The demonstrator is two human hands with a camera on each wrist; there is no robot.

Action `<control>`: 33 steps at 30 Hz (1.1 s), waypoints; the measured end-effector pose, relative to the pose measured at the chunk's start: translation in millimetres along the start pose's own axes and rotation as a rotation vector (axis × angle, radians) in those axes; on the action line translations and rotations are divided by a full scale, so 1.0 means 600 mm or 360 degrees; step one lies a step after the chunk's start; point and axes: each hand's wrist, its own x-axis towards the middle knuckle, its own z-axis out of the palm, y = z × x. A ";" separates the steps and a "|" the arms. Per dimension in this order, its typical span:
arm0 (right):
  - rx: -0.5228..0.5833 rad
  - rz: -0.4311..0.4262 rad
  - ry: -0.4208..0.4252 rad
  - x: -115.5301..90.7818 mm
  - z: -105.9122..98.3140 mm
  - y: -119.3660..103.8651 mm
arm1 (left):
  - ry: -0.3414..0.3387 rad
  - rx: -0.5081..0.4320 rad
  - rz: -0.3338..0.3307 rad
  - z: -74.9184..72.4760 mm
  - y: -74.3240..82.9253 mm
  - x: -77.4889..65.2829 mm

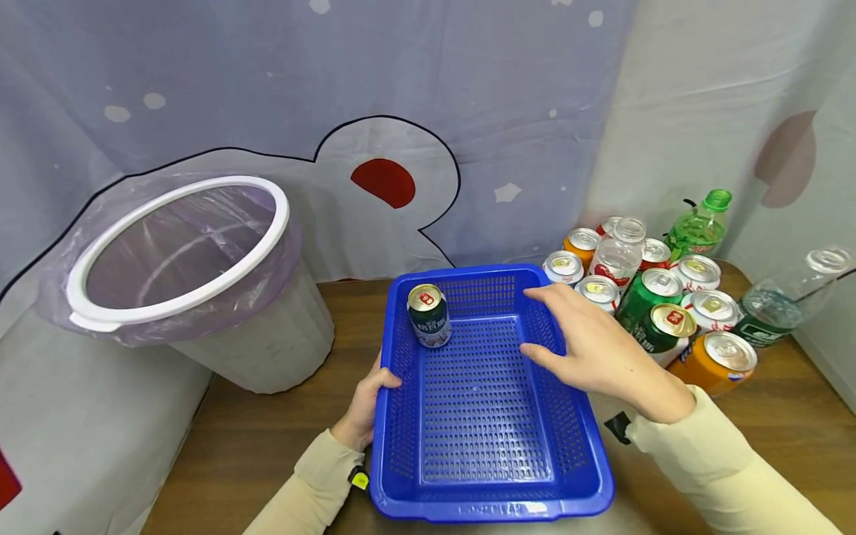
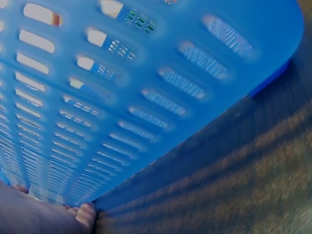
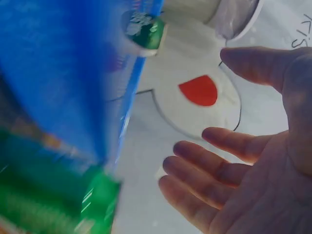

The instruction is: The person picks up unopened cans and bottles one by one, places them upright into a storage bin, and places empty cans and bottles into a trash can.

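One dark green can: stands upright in the blue basket (image 1: 484, 386), in its upper left corner as the head view shows it; this can (image 1: 430, 323) is the only thing visible inside.
Left hand: its grip (image 1: 364, 405) pinches the basket's left edge, thumb over the rim; the fingers are partly hidden.
Right hand: its grip (image 1: 602, 345) is spread, thumb apart from the fingers, holding nothing, at the upper right of the basket; the right wrist view shows a gap between hand and plastic.
Cans outside: a tight cluster of cans (image 1: 662, 282) stands at the right of the frame, with a green bottle (image 1: 698, 232) at its back and two clear bottles, one among the cans, one at the far right.
Progress: one can is in and many stand out, so filling, if that is the work, looks barely begun; all the cans and bottles at the right would be left.
Table: brown wood grain, the table (image 1: 247, 446) showing left and lower right; whether the basket rests flat on it, I cannot tell.
Bin: a pale bin (image 1: 274, 345), white ring and thin purplish bag on top, at the left.
Backdrop: a printed cloth (image 1: 455, 89) hangs behind, grey-blue and white, with a red patch near the middle.
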 end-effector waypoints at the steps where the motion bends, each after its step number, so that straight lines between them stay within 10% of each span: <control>1: -0.0009 0.0003 0.0045 -0.010 -0.001 0.007 | -0.0004 0.0001 -0.0003 -0.001 0.000 0.000; 17: -0.0063 0.0189 0.0861 -0.153 0.002 0.130 | -0.0054 0.0004 0.0013 0.000 0.005 0.001; 25: -0.0145 0.0670 0.0824 -0.188 -0.016 0.165 | -0.0092 0.0003 0.0024 -0.007 0.006 0.002; 33: -0.0203 0.0737 0.0917 -0.199 -0.017 0.187 | -0.0164 0.0026 0.0094 -0.010 0.008 0.008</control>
